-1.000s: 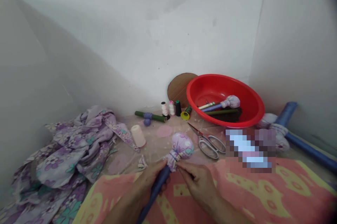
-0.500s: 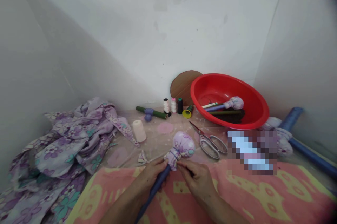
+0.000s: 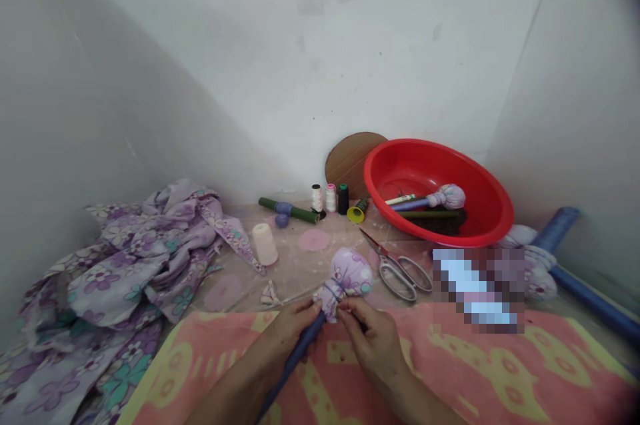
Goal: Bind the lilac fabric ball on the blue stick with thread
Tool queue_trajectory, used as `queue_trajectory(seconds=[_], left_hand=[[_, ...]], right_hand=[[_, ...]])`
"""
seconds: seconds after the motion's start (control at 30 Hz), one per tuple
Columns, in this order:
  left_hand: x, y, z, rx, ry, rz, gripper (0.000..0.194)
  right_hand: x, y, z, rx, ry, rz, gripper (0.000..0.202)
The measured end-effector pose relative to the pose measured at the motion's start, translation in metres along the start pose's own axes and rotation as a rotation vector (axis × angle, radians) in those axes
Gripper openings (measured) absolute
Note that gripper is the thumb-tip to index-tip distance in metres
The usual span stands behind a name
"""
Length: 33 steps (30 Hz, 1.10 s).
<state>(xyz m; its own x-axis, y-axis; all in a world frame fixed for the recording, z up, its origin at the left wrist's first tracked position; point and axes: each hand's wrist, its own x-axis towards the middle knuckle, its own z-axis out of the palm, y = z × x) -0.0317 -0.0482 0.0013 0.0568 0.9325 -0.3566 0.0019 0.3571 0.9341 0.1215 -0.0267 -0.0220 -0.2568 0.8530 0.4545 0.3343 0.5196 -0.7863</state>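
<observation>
Pale walls behind a table, a cloth-headed stick in two hands

Pale walls (image 3: 240, 78) meet in corners behind the table (image 3: 295, 275). At its near side, above a pink-and-yellow cloth (image 3: 450, 372), is a blue-wrapped stick (image 3: 300, 350) with a round floral head (image 3: 353, 272), tilted up and away. Blue thread (image 3: 339, 286) rings the neck, and gathered fabric (image 3: 327, 304) flares below it.

The left hand (image 3: 295, 326) is closed around the stick just under the gathers. The right hand (image 3: 375, 338) has its thumb and forefinger pinched together at the edge of the gathered fabric; whether they also hold thread cannot be told.

Near the floral head, scissors (image 3: 397, 280) lie on the right with their blades pointing away, and a small floral scrap (image 3: 270, 293) lies on the left. Beyond the scrap stands a cream thread cone (image 3: 265, 245). Farther back are a green stick (image 3: 303, 214) with blue wrapping, three upright spools (image 3: 331, 199) and a yellow-ended spool (image 3: 356, 214) on its side.

At the back right, a red basin (image 3: 490, 212) leans in front of a cardboard disc (image 3: 350, 162), holding another cloth-headed stick (image 3: 450, 197). Blue-wrapped rods (image 3: 595, 295) with floral bundles lie at far right, beside a pixelated patch (image 3: 475, 288). Crumpled floral fabric (image 3: 135, 265) covers the left.
</observation>
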Motion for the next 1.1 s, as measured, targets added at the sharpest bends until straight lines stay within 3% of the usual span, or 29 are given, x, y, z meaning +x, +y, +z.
queue_trajectory(seconds=[0.17, 0.3, 0.63, 0.93, 1.1], left_hand=[[0.008, -0.007, -0.002, 0.053, 0.044, 0.025, 0.043], [0.006, -0.006, 0.000, 0.069, 0.077, 0.069, 0.038], [0.007, -0.012, 0.000, 0.188, 0.101, 0.156, 0.046], [0.005, -0.010, 0.004, 0.249, 0.089, 0.255, 0.037], [0.005, -0.008, 0.004, 0.329, 0.102, 0.344, 0.033]], right_hand=[[0.001, -0.002, 0.000, 0.127, -0.015, 0.027, 0.019], [0.001, -0.005, 0.001, 0.184, -0.025, 0.061, 0.020], [0.000, 0.000, 0.011, 0.177, -0.018, 0.133, 0.017], [0.000, 0.000, 0.017, 0.232, -0.025, 0.263, 0.018], [0.001, 0.000, 0.021, 0.318, -0.032, 0.286, 0.008]])
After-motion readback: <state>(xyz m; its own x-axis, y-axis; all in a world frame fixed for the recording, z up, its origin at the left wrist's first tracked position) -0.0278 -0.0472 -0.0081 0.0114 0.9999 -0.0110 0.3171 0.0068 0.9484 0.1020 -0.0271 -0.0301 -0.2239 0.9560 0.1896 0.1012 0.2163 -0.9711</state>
